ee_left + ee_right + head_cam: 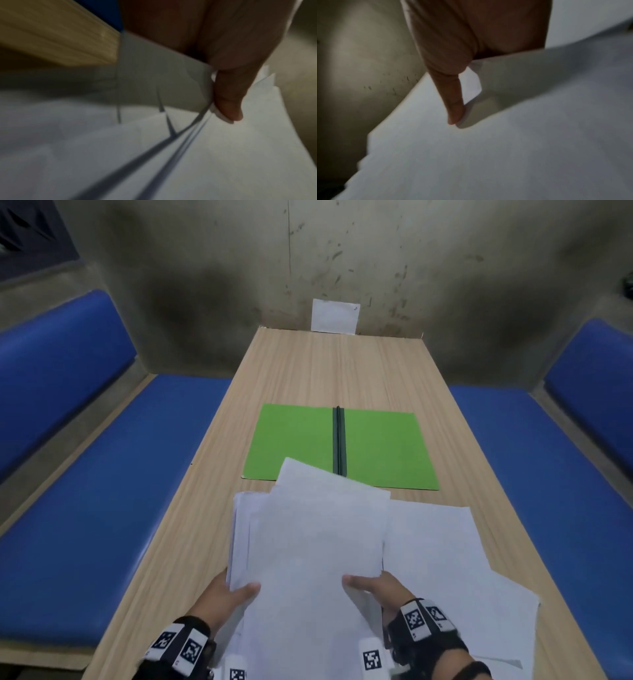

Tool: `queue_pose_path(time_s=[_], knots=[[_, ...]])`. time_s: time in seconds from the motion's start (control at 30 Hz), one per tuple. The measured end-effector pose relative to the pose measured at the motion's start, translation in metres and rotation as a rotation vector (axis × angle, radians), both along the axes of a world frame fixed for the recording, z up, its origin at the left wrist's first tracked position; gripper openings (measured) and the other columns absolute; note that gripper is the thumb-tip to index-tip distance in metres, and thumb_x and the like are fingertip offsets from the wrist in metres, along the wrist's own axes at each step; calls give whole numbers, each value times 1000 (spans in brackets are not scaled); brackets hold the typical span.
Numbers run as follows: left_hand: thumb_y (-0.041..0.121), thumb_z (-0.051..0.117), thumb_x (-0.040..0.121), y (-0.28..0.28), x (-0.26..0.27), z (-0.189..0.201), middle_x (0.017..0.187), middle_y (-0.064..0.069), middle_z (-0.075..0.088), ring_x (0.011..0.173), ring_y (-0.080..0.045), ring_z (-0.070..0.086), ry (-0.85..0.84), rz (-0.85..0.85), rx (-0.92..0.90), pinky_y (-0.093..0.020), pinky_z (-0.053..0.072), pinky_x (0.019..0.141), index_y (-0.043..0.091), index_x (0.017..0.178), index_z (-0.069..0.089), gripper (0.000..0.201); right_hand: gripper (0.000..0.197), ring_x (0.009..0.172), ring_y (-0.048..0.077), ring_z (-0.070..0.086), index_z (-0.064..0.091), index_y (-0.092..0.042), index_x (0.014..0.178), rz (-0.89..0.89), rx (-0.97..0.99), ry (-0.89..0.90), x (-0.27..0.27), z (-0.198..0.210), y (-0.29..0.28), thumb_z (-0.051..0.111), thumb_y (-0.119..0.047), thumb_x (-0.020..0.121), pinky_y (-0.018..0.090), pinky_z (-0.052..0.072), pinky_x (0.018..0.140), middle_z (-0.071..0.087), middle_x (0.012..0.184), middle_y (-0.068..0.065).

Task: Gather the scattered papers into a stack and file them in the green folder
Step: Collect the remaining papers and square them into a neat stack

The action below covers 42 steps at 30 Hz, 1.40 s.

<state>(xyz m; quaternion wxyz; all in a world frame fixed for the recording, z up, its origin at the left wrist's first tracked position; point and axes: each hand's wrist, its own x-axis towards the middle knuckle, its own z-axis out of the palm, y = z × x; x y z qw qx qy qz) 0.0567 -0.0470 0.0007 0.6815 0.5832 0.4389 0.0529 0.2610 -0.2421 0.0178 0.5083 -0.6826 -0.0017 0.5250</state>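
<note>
A loose stack of white papers (308, 546) is lifted off the near end of the table, its sheets fanned and uneven. My left hand (236, 594) pinches the stack's left edge, thumb on top, fingers hidden beneath. My right hand (370, 583) pinches its right side the same way. In the left wrist view my thumb (228, 97) lies on the papers (223, 155); in the right wrist view my thumb (453, 102) presses the top sheet (505, 155). The green folder (383, 446) lies open flat mid-table beyond the stack, a dark spine down its middle.
More white sheets (442, 546) lie on the wooden table (308, 371) at the right, under and beside the stack. Blue bench seats (113, 491) flank the table on both sides. A small white sheet (335, 315) leans on the wall at the far end.
</note>
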Motion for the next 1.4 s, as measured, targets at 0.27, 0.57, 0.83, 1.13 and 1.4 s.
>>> queue_pose_path(time_s=[0.27, 0.57, 0.83, 1.13, 1.4], knots=[[48, 80, 42, 7, 3, 118, 77, 17, 75, 81, -7, 69, -283, 49, 214, -28, 48, 78, 25, 93, 65, 57, 25, 84, 14, 72, 70, -14, 93, -80, 439, -397, 5, 102, 15, 77, -7, 70, 21, 57, 70, 77, 86, -1], [54, 85, 33, -6, 7, 139, 93, 14, 75, 87, -5, 69, -455, 5, 373, -19, 55, 71, 30, 101, 62, 76, 44, 93, 12, 70, 63, -16, 105, -19, 585, -553, -7, 118, 18, 81, -13, 66, 18, 54, 72, 76, 96, -3], [56, 86, 27, -9, 14, 141, 84, 14, 75, 77, -4, 70, -572, 95, 377, -13, 53, 61, 37, 85, 70, 63, 92, 80, 9, 69, 61, -13, 104, -131, 662, -564, -4, 131, 29, 75, -72, 35, 22, 54, 66, 70, 92, 0], [52, 58, 68, -25, 34, 155, 75, 16, 71, 75, -10, 62, -582, 462, 504, -24, 49, 66, 29, 69, 68, 25, 26, 54, 5, 51, 61, -17, 58, -318, 562, -602, -6, 136, 46, 68, -30, 79, 18, 41, 58, 57, 52, -12], [72, 64, 54, -20, 30, 138, 87, 15, 70, 77, -5, 64, -578, 381, 482, -21, 53, 61, 34, 92, 65, 53, 44, 68, 7, 68, 67, -22, 92, -186, 558, -512, -6, 112, 34, 83, -40, 56, 16, 52, 58, 74, 73, -6]])
